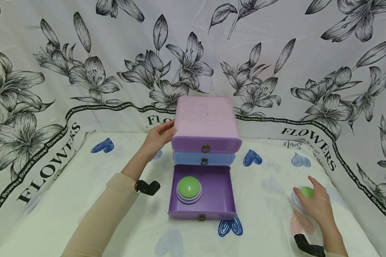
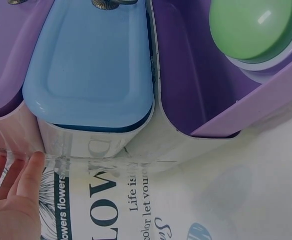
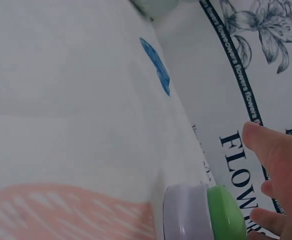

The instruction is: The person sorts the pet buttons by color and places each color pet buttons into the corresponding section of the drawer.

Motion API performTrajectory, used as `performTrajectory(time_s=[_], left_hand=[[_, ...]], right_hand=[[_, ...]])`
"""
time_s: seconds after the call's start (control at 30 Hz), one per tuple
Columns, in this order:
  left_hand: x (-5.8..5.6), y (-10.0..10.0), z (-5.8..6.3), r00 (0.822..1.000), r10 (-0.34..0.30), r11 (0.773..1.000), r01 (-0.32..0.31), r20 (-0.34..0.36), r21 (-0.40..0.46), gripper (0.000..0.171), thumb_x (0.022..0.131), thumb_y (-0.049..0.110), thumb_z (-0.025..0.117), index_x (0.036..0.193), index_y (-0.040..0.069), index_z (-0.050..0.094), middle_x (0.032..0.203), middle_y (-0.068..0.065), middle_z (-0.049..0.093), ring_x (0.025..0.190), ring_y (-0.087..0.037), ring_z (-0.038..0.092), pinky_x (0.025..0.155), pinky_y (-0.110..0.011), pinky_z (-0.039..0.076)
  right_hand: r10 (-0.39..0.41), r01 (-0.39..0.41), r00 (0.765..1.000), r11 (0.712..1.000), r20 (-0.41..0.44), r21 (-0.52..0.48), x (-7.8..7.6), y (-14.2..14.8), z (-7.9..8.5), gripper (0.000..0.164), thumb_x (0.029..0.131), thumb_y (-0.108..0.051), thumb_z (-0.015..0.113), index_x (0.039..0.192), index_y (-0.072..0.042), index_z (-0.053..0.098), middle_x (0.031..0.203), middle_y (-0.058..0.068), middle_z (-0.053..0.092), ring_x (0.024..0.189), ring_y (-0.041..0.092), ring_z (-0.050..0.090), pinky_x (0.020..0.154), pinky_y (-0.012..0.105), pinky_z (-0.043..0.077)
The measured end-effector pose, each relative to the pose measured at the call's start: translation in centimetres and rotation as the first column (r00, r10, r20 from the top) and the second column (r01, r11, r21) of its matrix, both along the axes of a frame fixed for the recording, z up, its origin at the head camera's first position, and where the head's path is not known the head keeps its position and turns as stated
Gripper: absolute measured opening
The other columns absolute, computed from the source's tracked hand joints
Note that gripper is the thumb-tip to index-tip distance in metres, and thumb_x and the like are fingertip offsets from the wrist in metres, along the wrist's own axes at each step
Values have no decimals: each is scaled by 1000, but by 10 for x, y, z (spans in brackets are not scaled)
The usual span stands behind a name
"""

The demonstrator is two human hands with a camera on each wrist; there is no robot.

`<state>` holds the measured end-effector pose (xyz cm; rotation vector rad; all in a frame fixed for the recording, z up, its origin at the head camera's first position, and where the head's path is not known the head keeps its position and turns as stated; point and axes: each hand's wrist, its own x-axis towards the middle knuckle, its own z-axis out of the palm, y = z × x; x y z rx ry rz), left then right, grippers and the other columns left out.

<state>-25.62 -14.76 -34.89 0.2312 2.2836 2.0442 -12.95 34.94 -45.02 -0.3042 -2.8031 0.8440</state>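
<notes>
A small chest with a pink top (image 1: 206, 116) stands on the cloth, its bottom purple drawer (image 1: 217, 191) pulled out. In that drawer, on the left, sits a round green-domed push light (image 1: 189, 187) with a white base. My left hand (image 1: 157, 141) touches the chest's left side near the top, fingers fairly straight, as the left wrist view also shows. Over at the right, my right hand (image 1: 320, 201) hovers around a second green-and-white push light (image 3: 225, 215). Its fingers are spread, and a gap shows between them and the light in the right wrist view.
Above the open drawer, the blue drawer (image 1: 196, 158) and the upper purple drawer (image 1: 189, 144) are pushed in, each with a small metal ring pull. A white cloth with printed hearts (image 1: 252, 158) covers the surface. A flower-print sheet (image 1: 260, 21) hangs behind.
</notes>
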Motion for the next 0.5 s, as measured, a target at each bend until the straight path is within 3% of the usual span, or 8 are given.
performTrajectory(time_s=[0.5], left_hand=[[2, -1, 1, 1000, -6, 1000, 6, -1, -8, 59, 89, 37, 59, 140, 13, 40, 142, -5, 40, 125, -19, 46, 93, -24, 48]], right_hand=[[-90, 96, 981, 995, 173, -29, 11, 14, -17, 92, 88, -41, 55, 141, 13, 3, 133, 44, 22, 118, 59, 26, 94, 68, 28]])
